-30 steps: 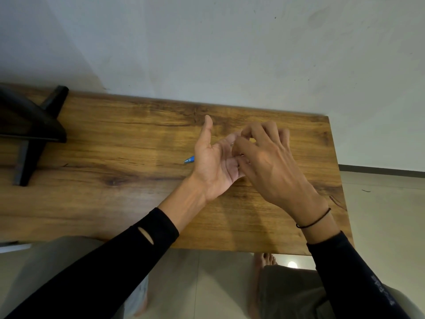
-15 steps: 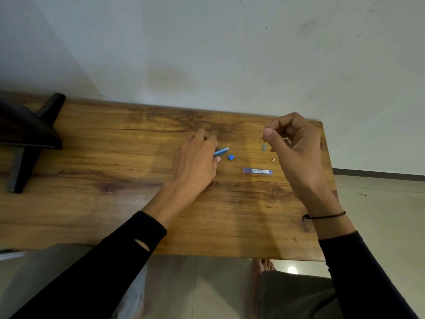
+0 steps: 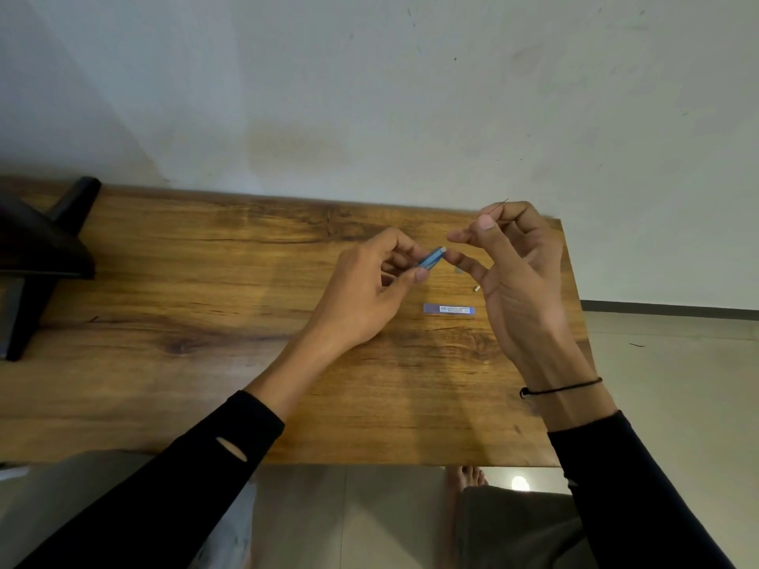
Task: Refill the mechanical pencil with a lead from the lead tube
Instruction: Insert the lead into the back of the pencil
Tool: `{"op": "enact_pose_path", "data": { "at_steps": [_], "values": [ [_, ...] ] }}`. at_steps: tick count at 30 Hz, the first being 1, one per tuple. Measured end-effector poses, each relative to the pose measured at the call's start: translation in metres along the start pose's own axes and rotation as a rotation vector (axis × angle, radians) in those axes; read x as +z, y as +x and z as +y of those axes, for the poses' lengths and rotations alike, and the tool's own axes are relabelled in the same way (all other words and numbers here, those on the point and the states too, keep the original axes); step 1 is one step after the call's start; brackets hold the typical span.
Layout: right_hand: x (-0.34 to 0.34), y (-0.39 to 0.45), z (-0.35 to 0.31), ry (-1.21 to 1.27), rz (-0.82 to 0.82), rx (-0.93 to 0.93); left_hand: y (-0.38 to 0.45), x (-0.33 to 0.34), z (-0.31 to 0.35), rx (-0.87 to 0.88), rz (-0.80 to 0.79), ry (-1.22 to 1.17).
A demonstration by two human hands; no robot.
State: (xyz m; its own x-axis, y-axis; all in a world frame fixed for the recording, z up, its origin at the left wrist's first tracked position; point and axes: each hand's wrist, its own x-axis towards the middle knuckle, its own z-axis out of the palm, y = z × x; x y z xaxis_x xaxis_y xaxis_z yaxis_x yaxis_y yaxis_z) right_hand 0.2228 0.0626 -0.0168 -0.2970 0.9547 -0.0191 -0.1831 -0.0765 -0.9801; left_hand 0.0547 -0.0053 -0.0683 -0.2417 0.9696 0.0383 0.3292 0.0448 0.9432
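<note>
A lead (image 3: 498,207) is already out of the lead tube (image 3: 449,310), so the drawing step looks done; loading it into the mechanical pencil (image 3: 431,257) is what remains, by my judgement. The left hand (image 3: 369,289), centre of the frame, pinches the blue pencil between thumb and fingers, its pale end pointing up and right; the right hand (image 3: 517,273), just right of it, pinches the thin lead between thumb and forefinger, the lead's tip poking out above the knuckles, while a lower finger touches the pencil's end. The tube lies flat on the tabletop (image 3: 205,281), below and between the hands; a tiny part (image 3: 476,288), too small to identify, lies near the right palm.
</note>
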Motion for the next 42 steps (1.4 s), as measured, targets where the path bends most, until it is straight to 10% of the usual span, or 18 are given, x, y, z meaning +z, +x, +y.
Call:
{"op": "enact_pose_path", "data": {
  "at_steps": [42],
  "values": [
    [-0.002,-0.001,0.005,-0.365,-0.035,-0.194,-0.007,0.01,0.008,0.008,-0.004,-0.153]
  ]
}}
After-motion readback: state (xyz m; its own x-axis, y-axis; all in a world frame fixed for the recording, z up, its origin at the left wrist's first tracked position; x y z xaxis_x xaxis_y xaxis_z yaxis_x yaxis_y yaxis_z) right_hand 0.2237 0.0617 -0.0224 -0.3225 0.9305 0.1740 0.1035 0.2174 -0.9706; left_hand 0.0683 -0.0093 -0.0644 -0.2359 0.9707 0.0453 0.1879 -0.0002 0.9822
